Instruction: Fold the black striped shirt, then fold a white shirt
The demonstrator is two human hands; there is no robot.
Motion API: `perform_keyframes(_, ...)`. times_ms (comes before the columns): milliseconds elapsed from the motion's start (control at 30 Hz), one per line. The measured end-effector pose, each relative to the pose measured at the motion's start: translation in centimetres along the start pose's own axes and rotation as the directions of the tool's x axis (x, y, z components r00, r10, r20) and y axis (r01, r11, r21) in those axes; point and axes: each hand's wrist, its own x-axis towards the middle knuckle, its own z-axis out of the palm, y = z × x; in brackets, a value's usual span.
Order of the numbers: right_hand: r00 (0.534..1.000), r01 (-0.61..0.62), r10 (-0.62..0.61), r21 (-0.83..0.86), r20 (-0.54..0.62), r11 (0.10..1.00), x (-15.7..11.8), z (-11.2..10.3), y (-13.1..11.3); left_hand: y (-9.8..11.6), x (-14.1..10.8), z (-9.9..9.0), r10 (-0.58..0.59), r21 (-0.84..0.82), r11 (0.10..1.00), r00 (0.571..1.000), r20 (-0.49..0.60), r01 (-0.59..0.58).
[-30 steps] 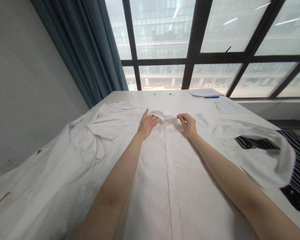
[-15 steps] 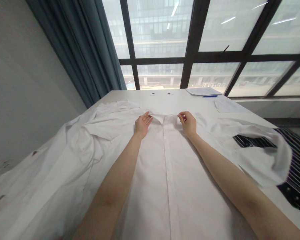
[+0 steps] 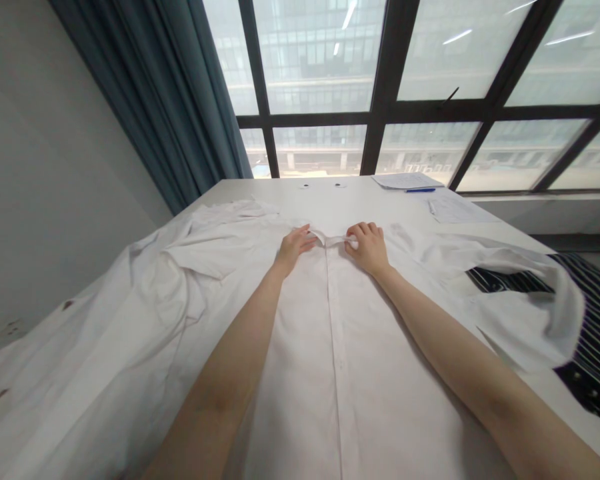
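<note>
A white button-front shirt (image 3: 305,347) lies front side up, its placket running down the middle and its collar (image 3: 335,240) at the far end. My left hand (image 3: 294,250) pinches the left side of the collar with fairly straight fingers. On the other side, my right hand (image 3: 369,248) is closed on the collar's right part, fingers curled over it. The collar's edge is slightly raised between the two hands. Both forearms lie over the shirt body, and the fingertips are partly hidden by the cloth.
More crumpled white cloth (image 3: 130,307) spreads on the left. A white sleeve (image 3: 520,327) overlaps black striped fabric (image 3: 597,320) at right. Papers (image 3: 405,181) and a blue pen (image 3: 420,191) lie on the far part of the white table (image 3: 280,191), before a window. A dark curtain (image 3: 165,93) hangs left.
Both hands have moved inward along the collar, closer to each other. The right fingers now curl over the collar more, and the collar opening looks flatter and narrower.
</note>
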Motion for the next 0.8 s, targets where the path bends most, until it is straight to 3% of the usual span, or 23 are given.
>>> perform_keyframes(100,0.992,0.123,-0.117,-0.126,0.056,0.984,0.1,-0.1,-0.4,-0.4,0.1,0.6,-0.007,0.049,0.999,0.999,0.041,0.005)
perform_keyframes(300,0.956,0.277,-0.249,-0.187,0.157,0.942,0.0,0.4,-0.2,-0.9,0.1,1.6,-0.018,0.131,0.991,0.993,0.114,0.003)
perform_keyframes(600,0.959,0.249,-0.23,-0.1,0.168,0.963,0.0,0.6,-0.3,-0.6,0.4,1.2,-0.012,0.121,0.993,0.991,0.13,-0.003)
perform_keyframes(800,0.96,0.243,-0.223,-0.106,0.168,0.964,0.0,0.4,-0.6,-1.3,0.3,1.7,0.091,0.193,0.974,0.987,0.135,-0.116)
